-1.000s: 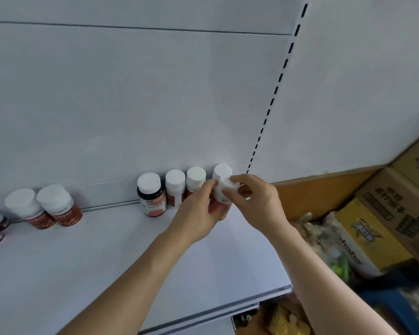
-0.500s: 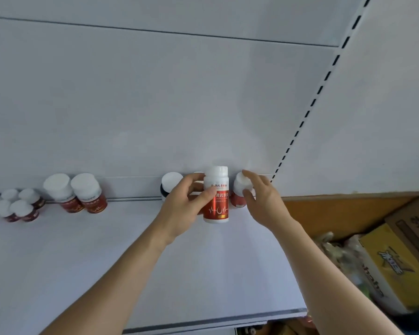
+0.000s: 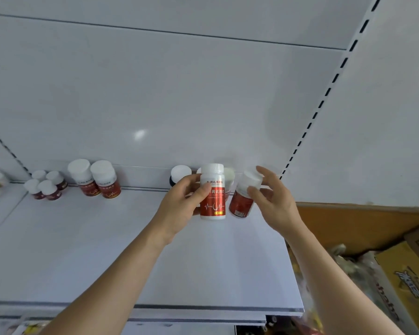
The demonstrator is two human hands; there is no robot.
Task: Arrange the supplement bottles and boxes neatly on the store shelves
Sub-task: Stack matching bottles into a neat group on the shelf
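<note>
Head view. The left hand point(image 3: 179, 209) grips a red bottle point(image 3: 212, 192) upright by its side, thumb across the label, held above the white shelf point(image 3: 107, 250) in front of the back row. The right hand point(image 3: 273, 201) pinches the white cap of a second bottle point(image 3: 242, 199), which tilts with its top leaning right; whether its base touches the shelf cannot be told. The two bottles are just beside each other, not touching. Behind them against the back panel stand a dark bottle point(image 3: 179, 175) and further white-capped bottles, partly hidden. To the left along the back stand two large bottles point(image 3: 94, 180) side by side, then four small bottles point(image 3: 46, 186) in a cluster. Right of the shelf, lower down, lies a yellow carton point(image 3: 406, 284) beside clear packets point(image 3: 348, 262).
</note>
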